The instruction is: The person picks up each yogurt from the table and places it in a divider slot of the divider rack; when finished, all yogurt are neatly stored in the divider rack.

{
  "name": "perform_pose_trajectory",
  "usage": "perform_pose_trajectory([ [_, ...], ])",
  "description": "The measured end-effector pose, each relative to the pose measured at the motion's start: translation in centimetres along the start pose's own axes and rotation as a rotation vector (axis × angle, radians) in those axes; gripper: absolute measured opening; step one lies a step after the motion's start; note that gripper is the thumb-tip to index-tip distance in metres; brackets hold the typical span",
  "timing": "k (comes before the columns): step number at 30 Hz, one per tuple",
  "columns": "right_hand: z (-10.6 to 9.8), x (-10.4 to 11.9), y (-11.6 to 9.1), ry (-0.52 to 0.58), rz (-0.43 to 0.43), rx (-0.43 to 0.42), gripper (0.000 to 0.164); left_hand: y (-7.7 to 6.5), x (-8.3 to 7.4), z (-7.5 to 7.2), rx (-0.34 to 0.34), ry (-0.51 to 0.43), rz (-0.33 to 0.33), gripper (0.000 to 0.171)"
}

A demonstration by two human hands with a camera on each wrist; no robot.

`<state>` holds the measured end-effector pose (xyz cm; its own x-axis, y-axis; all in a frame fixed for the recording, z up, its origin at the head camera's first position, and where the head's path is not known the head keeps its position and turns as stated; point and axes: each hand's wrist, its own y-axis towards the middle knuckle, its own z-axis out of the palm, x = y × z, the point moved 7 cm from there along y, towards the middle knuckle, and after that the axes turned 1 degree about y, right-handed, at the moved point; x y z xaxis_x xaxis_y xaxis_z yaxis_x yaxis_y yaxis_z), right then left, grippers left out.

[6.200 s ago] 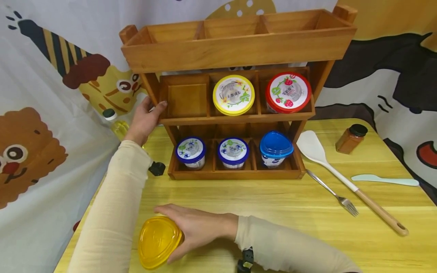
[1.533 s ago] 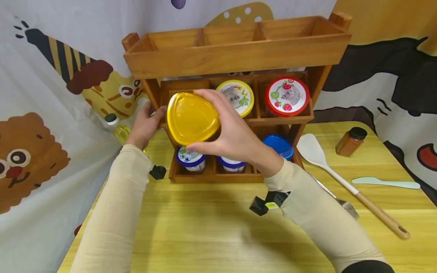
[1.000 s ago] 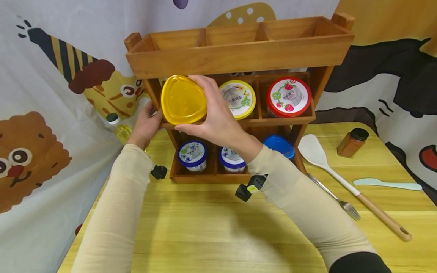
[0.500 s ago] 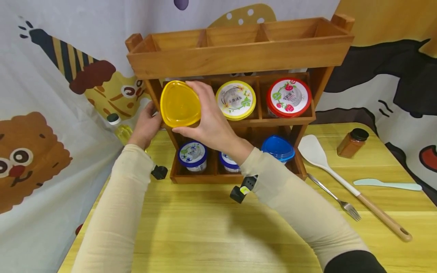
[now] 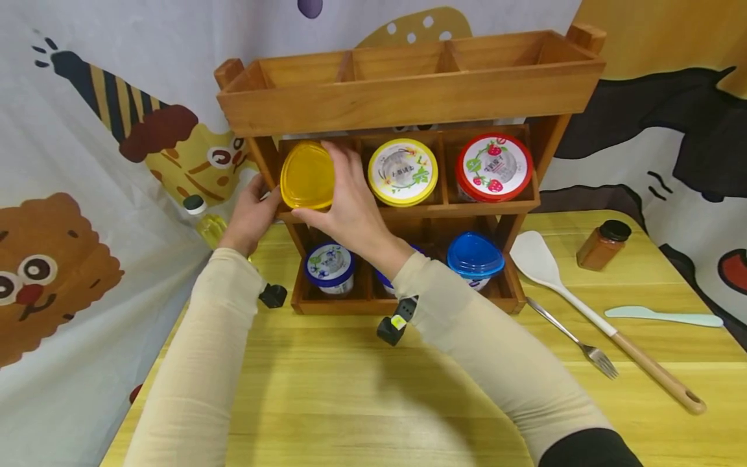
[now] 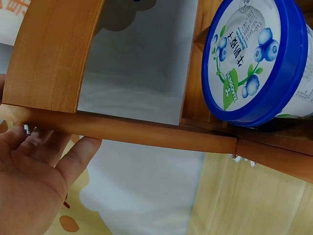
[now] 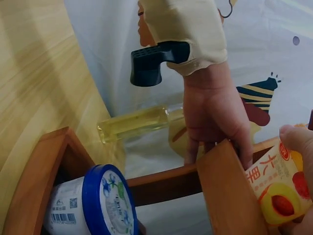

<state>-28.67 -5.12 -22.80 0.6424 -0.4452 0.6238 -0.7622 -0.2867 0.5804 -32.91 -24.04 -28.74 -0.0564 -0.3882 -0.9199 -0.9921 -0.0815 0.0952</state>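
Note:
My right hand (image 5: 358, 211) grips a triangular cup with a yellow lid (image 5: 307, 175), set at the left compartment of the wooden rack's (image 5: 408, 102) middle tier. A peach picture shows on the cup (image 7: 281, 193) in the right wrist view; whether its base touches the compartment floor is hidden. My left hand (image 5: 248, 217) holds the rack's left upright, thumb in front. In the left wrist view, that hand (image 6: 36, 181) lies against the wooden side. Beside the yellow-lidded cup sit a round yellow-lidded tub (image 5: 403, 172) and a red-lidded tub (image 5: 495, 167).
The bottom tier holds blue-lidded tubs (image 5: 329, 264) and a blue triangular-lidded cup (image 5: 475, 256). An oil bottle (image 5: 210, 227) stands left of the rack. To the right lie a white spatula (image 5: 537, 259), a fork (image 5: 574, 337), a pale knife (image 5: 662, 316) and a spice jar (image 5: 604, 245).
My right hand has lifted the triangular yellow-lidded cup from the table's front left up to the middle tier's left compartment, lately shifting it slightly inward. The left hand stays on the upright.

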Motion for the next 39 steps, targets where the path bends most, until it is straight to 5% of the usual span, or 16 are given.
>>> perform_pose_trajectory([
  [17,0.5,0.2,0.1,-0.076,0.04,0.026,0.103,0.0,0.2,0.1,-0.012,0.01,0.001,0.056],
  [24,-0.4,1.4,-0.6,-0.14,-0.044,-0.029,0.098,0.0,0.2,0.1,-0.002,-0.014,-0.004,0.057],
  [33,-1.6,3.3,-2.6,-0.064,-0.105,0.021,0.09,0.0,0.2,0.1,-0.004,-0.02,0.01,0.057],
  [39,-4.1,4.0,-4.9,0.017,-0.116,0.042,0.083,0.0,0.2,0.0,-0.005,0.003,0.012,0.058],
])
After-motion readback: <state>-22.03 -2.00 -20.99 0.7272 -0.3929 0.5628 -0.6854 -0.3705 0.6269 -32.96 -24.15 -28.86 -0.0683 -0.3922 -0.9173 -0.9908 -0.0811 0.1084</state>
